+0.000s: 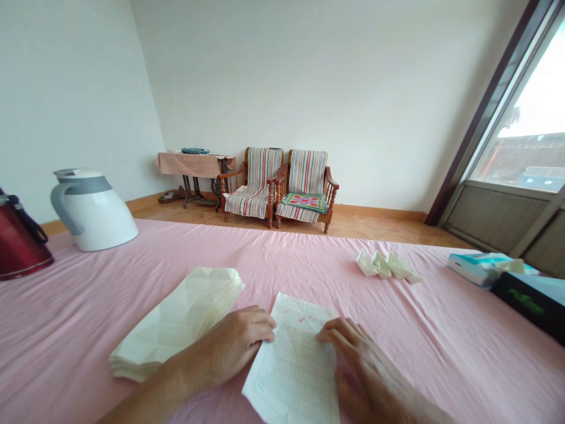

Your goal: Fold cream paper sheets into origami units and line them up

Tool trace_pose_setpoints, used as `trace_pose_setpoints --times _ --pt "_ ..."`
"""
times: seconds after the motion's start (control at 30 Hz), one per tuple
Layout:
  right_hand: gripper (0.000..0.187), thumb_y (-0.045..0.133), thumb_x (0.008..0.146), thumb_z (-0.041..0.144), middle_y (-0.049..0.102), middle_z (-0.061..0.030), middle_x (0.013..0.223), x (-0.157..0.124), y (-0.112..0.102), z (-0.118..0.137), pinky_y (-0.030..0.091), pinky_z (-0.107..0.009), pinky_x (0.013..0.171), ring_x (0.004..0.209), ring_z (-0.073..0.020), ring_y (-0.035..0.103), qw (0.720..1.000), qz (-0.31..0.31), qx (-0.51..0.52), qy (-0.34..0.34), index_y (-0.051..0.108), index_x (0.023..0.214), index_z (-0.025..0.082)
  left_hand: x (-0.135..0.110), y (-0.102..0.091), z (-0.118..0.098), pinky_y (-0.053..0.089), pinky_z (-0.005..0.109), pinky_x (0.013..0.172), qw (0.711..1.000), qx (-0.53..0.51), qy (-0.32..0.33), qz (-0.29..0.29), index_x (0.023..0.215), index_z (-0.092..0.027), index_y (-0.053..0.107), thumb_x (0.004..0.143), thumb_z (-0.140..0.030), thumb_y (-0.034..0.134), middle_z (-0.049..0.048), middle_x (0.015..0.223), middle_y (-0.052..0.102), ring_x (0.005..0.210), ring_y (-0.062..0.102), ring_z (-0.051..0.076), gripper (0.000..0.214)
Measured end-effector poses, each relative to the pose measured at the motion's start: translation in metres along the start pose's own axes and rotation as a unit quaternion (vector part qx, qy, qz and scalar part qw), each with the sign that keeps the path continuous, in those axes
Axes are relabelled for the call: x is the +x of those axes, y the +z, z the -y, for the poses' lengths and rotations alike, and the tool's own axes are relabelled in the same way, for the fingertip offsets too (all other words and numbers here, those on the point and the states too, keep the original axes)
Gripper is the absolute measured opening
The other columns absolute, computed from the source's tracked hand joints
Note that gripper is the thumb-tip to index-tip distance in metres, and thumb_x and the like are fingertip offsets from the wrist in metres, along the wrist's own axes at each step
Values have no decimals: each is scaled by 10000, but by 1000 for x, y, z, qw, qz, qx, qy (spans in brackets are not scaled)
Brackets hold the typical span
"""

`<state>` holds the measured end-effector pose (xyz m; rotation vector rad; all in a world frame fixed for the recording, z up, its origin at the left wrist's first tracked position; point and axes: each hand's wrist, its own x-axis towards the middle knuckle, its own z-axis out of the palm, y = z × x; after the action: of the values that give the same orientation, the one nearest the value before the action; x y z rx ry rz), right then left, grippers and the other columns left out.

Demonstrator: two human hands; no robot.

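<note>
A creased sheet of grid paper (295, 359) with faint red marks near its far end lies in front of me. My left hand (247, 335) grips its left edge with curled fingers. On the opposite edge, my right hand (353, 353) pinches the paper between thumb and fingers; part of the thumb is hidden. Close beside my left forearm rests a thick stack of creased paper sheets (172, 324). Farther off to the right stand several small folded paper shapes (384, 265), set in a row.
A pink cloth (282, 253) covers the surface. At the left are a white-and-grey jug (103, 212) and a red flask (22, 241). A tissue pack (477, 265) and a black box (529, 300) sit at the right. Two wooden armchairs (304, 182) stand beyond.
</note>
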<state>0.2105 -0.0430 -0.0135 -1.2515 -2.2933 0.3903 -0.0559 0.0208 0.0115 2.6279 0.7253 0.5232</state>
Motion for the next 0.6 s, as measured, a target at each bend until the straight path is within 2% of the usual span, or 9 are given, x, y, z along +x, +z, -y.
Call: trace_pose_setpoints --times 0.1,0.2,0.37,0.6 --pt "547 467 588 16 574 -90 1102 1 -15 6 416 -399 903 1018 -242 510 997 73 -5 13 547 1103 180 1 -3 -1 437 273 781 1000 5 12 19 855 -171 646 907 -58 509 43 945 669 894 588 183 185" --pt "597 481 584 13 576 -89 1154 0 -24 8 393 -402 957 1065 -240 508 996 89 -15 25 542 1153 183 2 -5 -5 417 274 738 999 17 10 34 788 -170 598 912 -92 510 35 870 648 845 570 184 171" --pt "556 549 642 56 586 -92 1188 -3 -20 3 407 -405 967 1093 -247 524 998 69 -14 -6 555 1180 198 3 -5 -10 393 268 703 999 27 -4 38 737 -168 537 917 -98 497 25 820 622 816 549 179 197" --pt "455 621 752 150 620 -74 1196 -10 -17 -5 433 -405 965 1099 -249 565 999 17 -19 -37 572 1193 252 4 -4 -14 382 275 689 999 25 -11 28 772 -171 550 879 -59 457 32 805 616 808 539 189 181"
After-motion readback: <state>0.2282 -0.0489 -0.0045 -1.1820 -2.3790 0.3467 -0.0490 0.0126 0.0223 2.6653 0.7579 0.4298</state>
